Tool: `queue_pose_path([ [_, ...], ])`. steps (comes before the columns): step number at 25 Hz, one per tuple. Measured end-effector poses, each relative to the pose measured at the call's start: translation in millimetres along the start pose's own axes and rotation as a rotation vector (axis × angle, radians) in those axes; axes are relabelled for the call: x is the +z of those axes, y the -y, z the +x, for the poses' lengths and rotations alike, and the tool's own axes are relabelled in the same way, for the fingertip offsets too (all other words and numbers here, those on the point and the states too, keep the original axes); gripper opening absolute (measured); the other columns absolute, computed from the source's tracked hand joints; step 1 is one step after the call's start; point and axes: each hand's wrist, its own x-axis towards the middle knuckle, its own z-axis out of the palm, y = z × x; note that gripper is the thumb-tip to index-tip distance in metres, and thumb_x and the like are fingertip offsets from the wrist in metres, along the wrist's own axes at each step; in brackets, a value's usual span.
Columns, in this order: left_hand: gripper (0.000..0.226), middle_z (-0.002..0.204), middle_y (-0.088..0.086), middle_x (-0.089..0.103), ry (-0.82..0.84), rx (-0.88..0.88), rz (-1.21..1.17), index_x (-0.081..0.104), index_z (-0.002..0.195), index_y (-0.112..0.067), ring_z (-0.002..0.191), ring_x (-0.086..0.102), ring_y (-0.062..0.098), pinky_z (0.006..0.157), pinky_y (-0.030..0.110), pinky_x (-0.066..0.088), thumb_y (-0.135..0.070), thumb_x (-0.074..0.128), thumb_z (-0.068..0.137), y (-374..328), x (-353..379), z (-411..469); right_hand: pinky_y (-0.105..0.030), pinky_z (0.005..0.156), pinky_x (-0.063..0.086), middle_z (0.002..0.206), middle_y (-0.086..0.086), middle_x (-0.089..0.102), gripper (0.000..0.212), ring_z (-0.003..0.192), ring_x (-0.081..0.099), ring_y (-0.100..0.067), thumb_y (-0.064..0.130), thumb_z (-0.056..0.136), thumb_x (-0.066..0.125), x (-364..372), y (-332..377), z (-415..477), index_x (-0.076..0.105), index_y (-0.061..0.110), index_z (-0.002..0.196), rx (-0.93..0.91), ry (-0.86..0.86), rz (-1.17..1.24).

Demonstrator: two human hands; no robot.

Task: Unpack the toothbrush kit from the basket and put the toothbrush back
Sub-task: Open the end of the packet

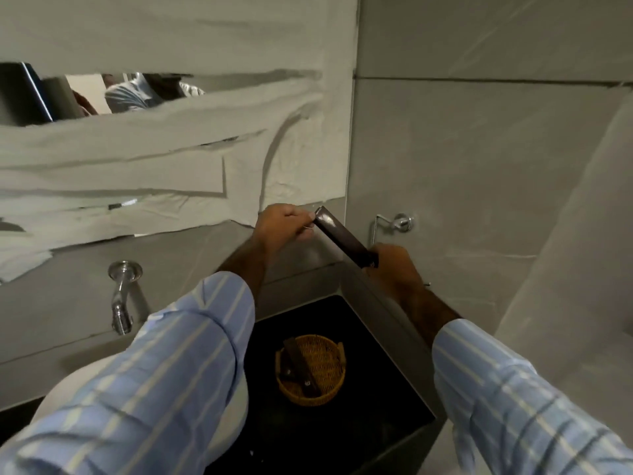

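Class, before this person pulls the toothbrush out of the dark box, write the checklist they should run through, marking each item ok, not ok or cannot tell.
1. Dark box held at both ends, left hand on the upper end, right hand on the lower: ok.
2. Box lifted clear of the wicker basket: ok.
3. Upper end of the box opened: cannot tell, the fingers hide it.
4. Toothbrush visible: not ok, none shows.
5. Basket sits flat on the black counter, ready for returns: ok.
6. Basket emptied: not ok, dark boxes remain inside.
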Motion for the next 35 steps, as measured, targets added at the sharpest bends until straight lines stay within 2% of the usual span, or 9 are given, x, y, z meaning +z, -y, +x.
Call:
queue_pose_path([
  [3,0.025,0.091,0.024,0.077,-0.018,0.011,-0.045,0.076,0.095,0.004,0.078,0.075,0.027,0.079,0.036,0.064,-0.018,0.073,0.086,-26.9,-9.7,6.0,-0.027,0.071,0.042,0.098,-0.009,0.067,0.022,0.083,0.058,-0.020,0.018,0.082,0.068,-17.6,12.1,8.0,0.068,0.011,0.102,-0.034,-0.045,0.003],
  [9,0.023,0.095,0.028,0.075,0.048,-0.014,-0.031,0.073,0.100,0.009,0.075,0.077,0.025,0.066,0.026,0.063,-0.008,0.072,0.084,-71.7,-29.4,13.5,-0.032,0.087,0.050,0.106,-0.012,0.068,0.030,0.097,0.062,-0.028,0.015,0.083,0.071,-52.5,30.5,21.6,0.068,0.012,0.112,-0.107,-0.144,-0.034],
  [16,0.027,0.101,0.032,0.073,0.096,-0.006,0.019,0.071,0.103,0.012,0.075,0.077,0.026,0.066,0.028,0.063,-0.005,0.069,0.083,-102.2,-38.4,19.7,-0.033,0.090,0.053,0.108,-0.011,0.069,0.032,0.097,0.064,-0.026,0.017,0.084,0.073,-79.6,40.6,30.5,0.068,0.010,0.115,-0.171,-0.212,-0.075],
  [18,0.022,0.098,0.030,0.075,0.095,0.025,0.110,0.074,0.099,0.007,0.072,0.077,0.024,0.065,0.027,0.063,-0.007,0.068,0.083,-106.1,-39.1,21.2,-0.032,0.089,0.052,0.109,-0.012,0.069,0.033,0.098,0.064,-0.026,0.017,0.084,0.072,-84.4,41.7,33.2,0.069,0.011,0.116,-0.184,-0.206,-0.094],
  [22,0.015,0.091,0.020,0.077,0.013,0.099,0.367,0.075,0.092,-0.001,0.074,0.078,0.030,0.075,0.039,0.064,-0.009,0.066,0.084,-111.2,-33.1,24.3,-0.031,0.090,0.050,0.111,-0.012,0.070,0.034,0.100,0.064,-0.026,0.016,0.084,0.073,-90.4,44.2,37.2,0.069,0.011,0.117,-0.190,-0.206,-0.103],
  [28,0.013,0.104,0.021,0.074,0.035,0.111,0.106,0.076,0.094,-0.005,0.083,0.078,0.030,0.075,0.037,0.064,-0.012,0.074,0.084,-107.2,-25.2,18.6,-0.032,0.096,0.048,0.119,-0.015,0.068,0.043,0.108,0.063,-0.028,0.017,0.084,0.074,-88.2,49.5,34.1,0.065,0.007,0.124,-0.154,-0.234,-0.026],
  [31,0.014,0.105,0.024,0.073,-0.076,0.139,0.024,0.076,0.094,-0.002,0.085,0.077,0.031,0.077,0.037,0.064,-0.008,0.078,0.082,-104.5,-21.4,16.7,-0.033,0.089,0.052,0.129,-0.018,0.057,0.060,0.114,0.059,-0.034,0.026,0.085,0.074,-83.2,67.1,31.9,0.048,0.003,0.134,0.169,-0.263,0.400],
  [33,0.018,0.108,0.025,0.071,-0.122,0.133,-0.036,0.074,0.097,0.002,0.087,0.077,0.033,0.079,0.039,0.063,-0.007,0.077,0.082,-102.1,-19.1,15.7,-0.038,0.077,0.059,0.132,-0.020,0.052,0.055,0.116,0.059,-0.040,0.034,0.090,0.067,-81.3,87.2,33.1,0.046,0.009,0.134,0.420,-0.023,1.011],
  [35,0.021,0.111,0.027,0.070,-0.100,0.107,-0.088,0.073,0.100,0.004,0.090,0.076,0.034,0.079,0.038,0.064,-0.006,0.077,0.083,-101.0,-16.9,11.9,-0.047,0.082,0.059,0.132,-0.032,0.050,0.040,0.119,0.057,-0.048,0.030,0.095,0.060,-80.4,103.7,36.7,0.047,0.009,0.127,0.497,0.230,1.600],
])
